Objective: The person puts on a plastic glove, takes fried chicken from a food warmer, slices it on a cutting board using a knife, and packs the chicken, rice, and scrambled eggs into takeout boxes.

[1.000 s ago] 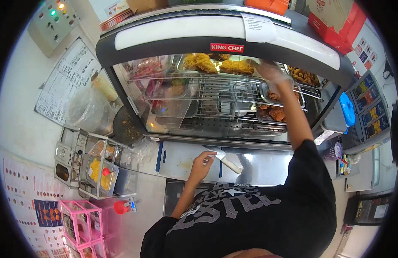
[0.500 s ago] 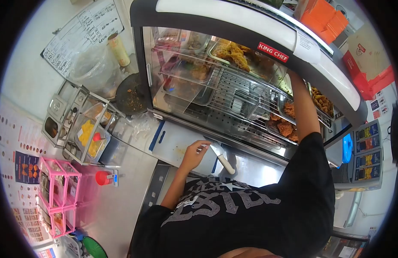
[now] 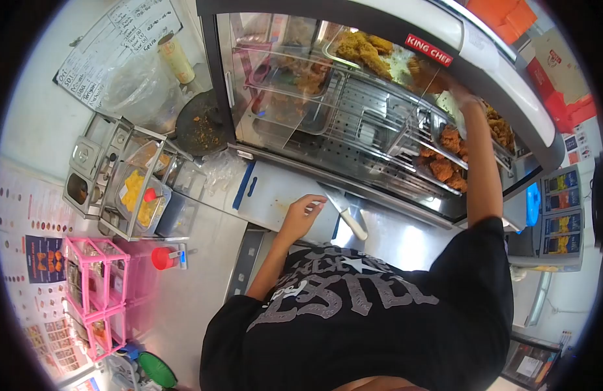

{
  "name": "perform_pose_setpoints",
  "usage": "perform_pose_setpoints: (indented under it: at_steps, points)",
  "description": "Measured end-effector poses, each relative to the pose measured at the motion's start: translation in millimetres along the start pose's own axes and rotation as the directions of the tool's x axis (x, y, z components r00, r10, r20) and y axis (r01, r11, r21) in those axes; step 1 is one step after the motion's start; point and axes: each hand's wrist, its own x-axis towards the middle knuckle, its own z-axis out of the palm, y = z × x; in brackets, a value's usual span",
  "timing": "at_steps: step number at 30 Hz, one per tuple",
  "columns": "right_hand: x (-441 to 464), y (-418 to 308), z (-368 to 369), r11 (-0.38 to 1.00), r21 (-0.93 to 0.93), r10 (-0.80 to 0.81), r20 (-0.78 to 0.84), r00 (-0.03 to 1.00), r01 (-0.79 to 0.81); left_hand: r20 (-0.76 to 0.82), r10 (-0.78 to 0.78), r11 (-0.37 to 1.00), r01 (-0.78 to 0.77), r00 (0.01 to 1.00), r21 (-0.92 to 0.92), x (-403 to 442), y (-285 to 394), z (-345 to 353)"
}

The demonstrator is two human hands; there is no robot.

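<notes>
My left hand [image 3: 306,214] hovers over the white cutting board [image 3: 265,189], its fingers loosely curled and apart with nothing visible in them. To its right lies a knife with a white handle [image 3: 355,225], its blade partly over the board. My right arm reaches into the glass food warmer [image 3: 493,42]. Inside, my right hand [image 3: 459,98] is near the upper shelf, smeared by motion and reflections, so its fingers cannot be made out. Close by are yellowish fried pieces on a metal tray [image 3: 327,51]. Reddish fried chicken [image 3: 448,173] sits on the shelf below.
A dark stone mortar [image 3: 200,127] and a clear plastic bag [image 3: 142,91] stand left of the warmer. Further left are a metal rack with a tub of yellow food [image 3: 133,189], a red cup [image 3: 163,259] and pink shelves [image 3: 96,287]. A red-and-white box [image 3: 555,68] is at far right.
My right hand has shifted inside the warmer, near the upper shelf. My left hand's fingers have loosened slightly above the board. The camera view has tilted a little.
</notes>
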Motion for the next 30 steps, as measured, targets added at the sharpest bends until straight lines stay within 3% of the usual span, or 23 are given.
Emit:
perform_pose_setpoints:
  at_steps: [2,3,4,7,8,9,10,11,12,13,14,15,16,17,20,23,24,26,28,30]
  points:
    - [-85,-49,-42,0.926,0.377,0.008,-0.059,0.998,0.015,0.039,-0.009,1.000,0.009,0.999,0.010,-2,6,-3]
    - [-123,-57,-61,0.831,0.537,0.160,0.024,0.987,-0.147,0.054,-0.012,1.000,0.012,0.998,0.000,1,6,-4]
    - [-165,-84,-75,0.761,0.566,0.355,0.048,0.934,-0.319,0.074,-0.026,1.000,0.027,0.997,-0.014,1,4,-4]
    - [-247,-28,-71,0.983,0.180,-0.003,-0.137,0.991,0.028,0.141,-0.071,0.997,0.069,0.987,0.019,-1,0,-7]
    - [-271,-37,-65,0.868,0.460,0.225,-0.035,0.974,-0.184,0.151,-0.071,0.997,0.065,0.986,0.043,-1,-1,-9]
    - [-296,-47,-59,0.634,0.683,0.439,0.070,0.896,-0.364,0.115,-0.098,0.995,0.097,0.989,0.009,-6,-3,-13]
    - [-314,-19,-38,0.507,0.776,0.435,0.145,0.889,-0.375,0.079,-0.114,0.993,0.115,0.990,-0.018,-7,-4,-20]
    - [-331,4,-11,0.504,0.732,0.393,0.276,0.877,-0.457,0.045,-0.124,0.991,0.126,0.991,-0.044,-8,-5,-27]
    - [-342,-22,10,0.750,0.347,0.467,0.325,0.822,-0.563,-0.015,-0.114,0.992,0.114,0.993,-0.049,-11,-11,-35]
    - [-358,-7,52,0.778,0.364,0.341,0.440,0.831,-0.512,-0.070,-0.160,0.986,0.156,0.985,-0.063,-14,-15,-43]
    - [-373,-4,94,0.703,0.475,0.227,0.555,0.800,-0.529,-0.119,-0.201,0.978,0.193,0.972,-0.079,-16,-18,-51]
    - [-369,-34,121,0.814,0.279,0.195,0.695,0.692,-0.509,-0.160,-0.238,0.970,0.225,0.958,-0.096,-16,-21,-59]
    - [-380,-9,183,0.773,0.341,0.036,0.818,0.574,-0.534,-0.181,-0.231,0.972,0.217,0.956,-0.091,-18,-25,-68]
    - [-391,-5,233,0.804,0.364,-0.062,0.838,0.542,-0.471,-0.202,-0.216,0.975,0.201,0.955,-0.092,-19,-27,-74]
    - [-380,-43,310,0.943,0.333,-0.293,0.804,0.517,0.017,-0.261,-0.159,0.986,0.139,0.952,-0.093,-11,-15,-79]
    - [-359,-83,278,0.926,0.344,-0.357,0.665,0.656,0.154,-0.290,-0.118,0.991,0.096,0.950,-0.088,-13,-3,-80]
    - [-354,-88,268,0.937,0.280,-0.336,0.544,0.769,0.211,-0.294,-0.107,0.993,0.084,0.950,-0.088,-13,-3,-80]
    - [-336,-110,186,0.879,0.427,-0.307,0.168,0.937,0.211,-0.303,-0.113,0.991,0.086,0.946,-0.102,-21,-11,-79]
    - [-307,-114,114,0.865,0.418,-0.232,-0.156,0.960,0.277,-0.309,-0.149,0.985,0.113,0.939,-0.132,-28,-17,-72]
    - [-275,-107,80,0.955,0.083,-0.199,-0.537,0.820,0.285,-0.297,-0.212,0.972,0.168,0.931,-0.166,-34,-19,-62]
